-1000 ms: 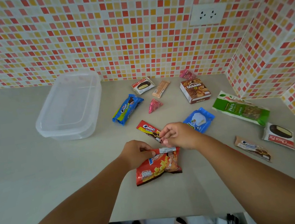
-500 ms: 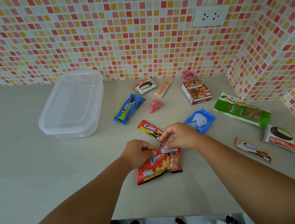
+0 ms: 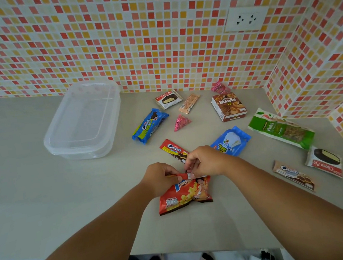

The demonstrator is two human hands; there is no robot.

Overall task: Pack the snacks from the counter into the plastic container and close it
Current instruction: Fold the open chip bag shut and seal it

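A red potato-snack bag [image 3: 185, 196] lies on the counter in front of me. My left hand [image 3: 161, 179] and my right hand [image 3: 205, 161] both pinch its top edge, side by side. The clear plastic container [image 3: 83, 121] with its lid on stands at the back left, apart from the hands. Just behind the hands lies a red Cream-O pack [image 3: 172, 149], partly hidden by my right hand. A blue Cream-O pack [image 3: 149, 125] and a pink triangular sweet [image 3: 180, 122] lie further back.
Other snacks are spread over the beige counter [image 3: 34, 200]: a Choco Pie [image 3: 168, 99], a wafer [image 3: 189, 103], a brown box [image 3: 229, 106], a blue pouch [image 3: 231, 140], a green nuts bag [image 3: 280, 128], another Choco Pie [image 3: 324, 161], a brown Cream-O [image 3: 294, 176]. Tiled walls close the back and right.
Both hands stay at the top edge of the red bag; the fingers shifted slightly and the bag barely moved.
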